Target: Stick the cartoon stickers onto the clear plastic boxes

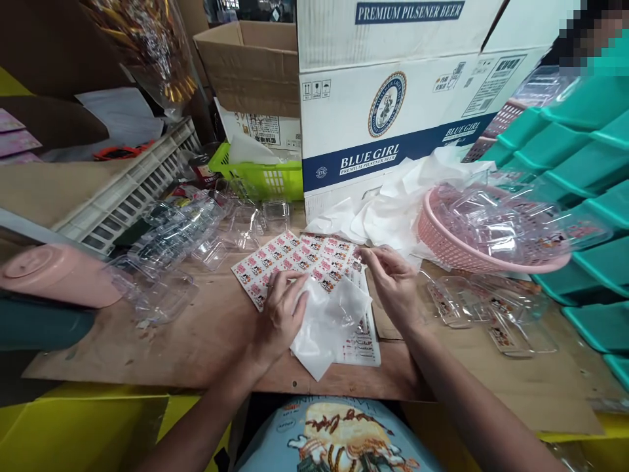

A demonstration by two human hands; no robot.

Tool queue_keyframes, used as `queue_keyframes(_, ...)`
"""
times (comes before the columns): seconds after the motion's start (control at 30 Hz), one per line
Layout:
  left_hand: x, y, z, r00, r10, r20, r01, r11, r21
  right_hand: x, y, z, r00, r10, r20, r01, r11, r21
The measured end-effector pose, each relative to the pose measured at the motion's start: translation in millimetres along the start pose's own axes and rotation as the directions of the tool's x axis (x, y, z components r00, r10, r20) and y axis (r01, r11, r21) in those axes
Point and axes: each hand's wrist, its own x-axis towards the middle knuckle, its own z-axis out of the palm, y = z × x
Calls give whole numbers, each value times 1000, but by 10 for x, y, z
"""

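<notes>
Rests left hand [282, 311] at the centre of the frame, over a white sheet of pink, black and orange cat stickers [258, 270] and beside the left edge of a thin, translucent white paper [317, 337]. Has its fingers bent, with a narrow gap to the thumb; cannot tell of any grip on the paper. Holds right hand [396, 285] just right of centre, near the sticker sheet's right end, with thumb and forefinger drawn close together; cannot tell of any sticker between them. Shows the sticker sheet lying flat on a brown wooden table [206, 354], partly under the translucent paper. Shows also, at right, a round pink plastic basket [491, 263] full of clear plastic cases, with more stickered clear cases [523, 334] below; at left, a pile of clear plastic trays [179, 229]; at top, a white-and-blue cardboard beer carton [354, 118].
</notes>
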Motion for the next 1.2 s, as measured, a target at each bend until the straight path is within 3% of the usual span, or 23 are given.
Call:
queue_keyframes(0.07,54,196,62,973,-126,195,176,949,-263,-29,-101,13,978,-208,11,208,976,-60)
queue_keyframes(0.1,88,285,104,927,-192,322,322,848,-420,-59,-141,26,944,-324,67,329,941,-84)
queue_keyframes(0.17,153,407,183,832,-272,483,547,541,-638,-129,-178,38,846,-485,220,513,854,-91)
queue_keyframes(0.23,188,444,233,813,-326,483,577,332,-747,-188,-159,18,796,-518,315,563,823,-69)
queue_keyframes(0.27,189,437,241,823,-350,448,552,305,-776,-204,-135,-6,812,-483,328,528,848,-58)
queue_keyframes(0.33,163,399,226,857,-353,374,498,383,-778,-200,-88,-71,894,-320,314,336,942,6)
queue_keyframes(0.4,120,362,184,907,-285,311,422,591,-688,-144,-68,-136,946,-53,319,21,994,103)
queue_keyframes(0.47,84,353,141,945,-162,285,293,805,-516,-51,-90,-176,891,183,416,-269,950,158)
queue_keyframes(0.53,57,376,115,952,-33,305,148,920,-362,43,-140,-175,778,269,567,-412,901,138)
queue_keyframes(0.57,46,392,110,947,15,320,91,946,-312,79,-168,-161,738,252,626,-415,901,127)
queue_keyframes(0.6,36,406,105,942,50,331,44,962,-271,102,-195,-140,729,211,652,-378,917,127)
queue_keyframes(0.67,32,400,78,934,90,346,-27,983,-183,111,-240,-100,799,99,593,-219,967,133)
queue_keyframes(0.73,75,327,-16,950,110,293,-108,994,-21,92,-270,-84,905,1,426,-55,992,116)
queue_keyframes(0.8,202,181,-211,980,147,131,-174,957,231,73,-297,-97,968,-31,251,5,995,104)
queue_keyframes(0.87,429,-17,-478,975,214,-52,-163,861,482,64,-329,-109,989,-9,150,-9,993,117)
queue_keyframes(0.93,730,-229,-735,969,234,-82,-128,753,645,45,-368,-72,986,27,162,-51,988,144)
queue_keyframes(1.03,1158,-489,-952,991,130,-33,-63,665,744,-46,-414,93,954,36,298,-97,976,194)
queue_keyframes(1.1,1316,-579,-983,995,104,1,-71,677,733,-131,-411,210,927,15,375,-102,971,214)
queue_keyframes(1.2,1293,-575,-964,989,144,-21,-92,731,676,-198,-340,273,907,28,421,-130,968,216)
